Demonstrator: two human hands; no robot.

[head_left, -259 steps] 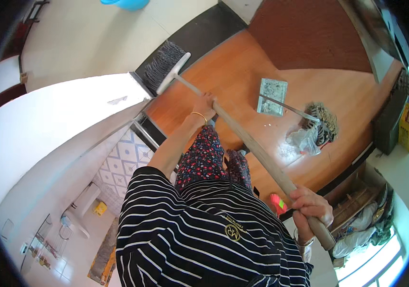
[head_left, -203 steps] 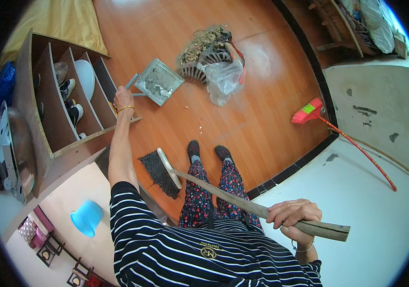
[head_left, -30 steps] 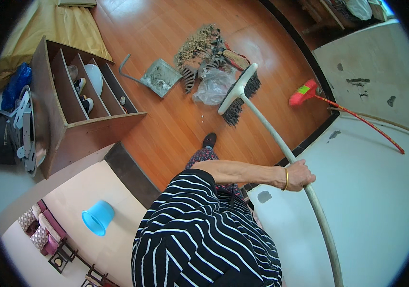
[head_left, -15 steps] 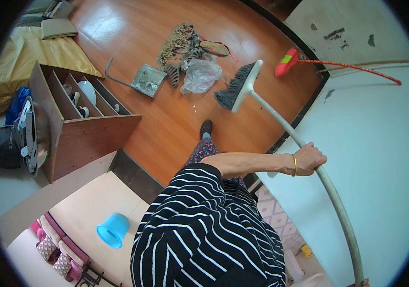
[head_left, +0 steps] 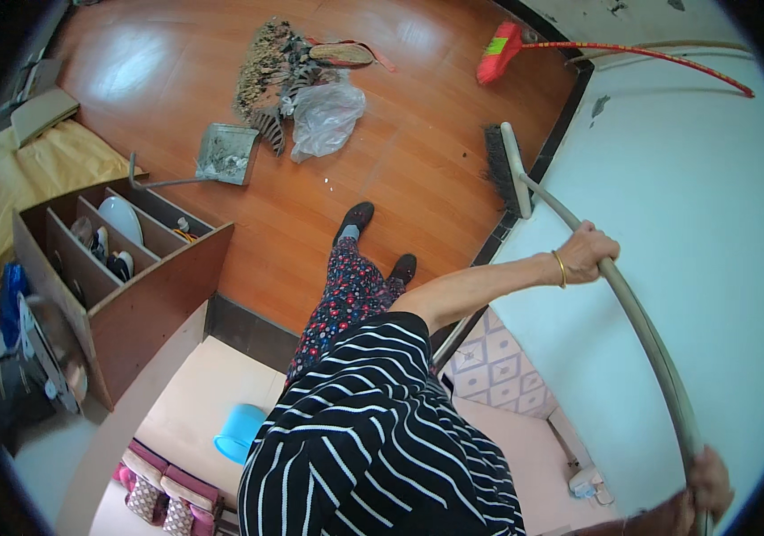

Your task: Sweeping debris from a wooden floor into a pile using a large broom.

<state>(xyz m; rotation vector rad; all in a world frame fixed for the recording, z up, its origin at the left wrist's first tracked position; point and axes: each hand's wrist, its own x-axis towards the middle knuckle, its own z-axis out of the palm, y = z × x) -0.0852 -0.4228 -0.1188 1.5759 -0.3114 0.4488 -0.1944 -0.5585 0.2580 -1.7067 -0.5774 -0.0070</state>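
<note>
My left hand (head_left: 586, 253), with a gold bangle on its wrist, is closed around the long pale handle of a broom (head_left: 646, 330). Lower right, my right hand (head_left: 708, 487) grips the same handle near its end; it is slightly blurred. The broom's dark bristle head (head_left: 509, 170) stands at the foot of the right wall, touching the floor or just above it. Left of it on the floor lie a heap of tan and grey litter (head_left: 261, 76), a crumpled clear plastic bag (head_left: 328, 118) and a metal dustpan (head_left: 226, 154) with grey debris in it.
A red broom (head_left: 500, 55) leans by the right wall (head_left: 668, 196). On the left stands an open wooden shoe rack (head_left: 163, 304) holding shoes, beside a yellow cloth (head_left: 51, 179). A sole-shaped, red-strapped thing (head_left: 342, 54) lies by the litter. Behind me is a blue bucket (head_left: 237, 433).
The broom head has moved right, from beside the plastic bag to the wall's foot. My right hand has come further into view. My view has shifted, and both shoes now show.
</note>
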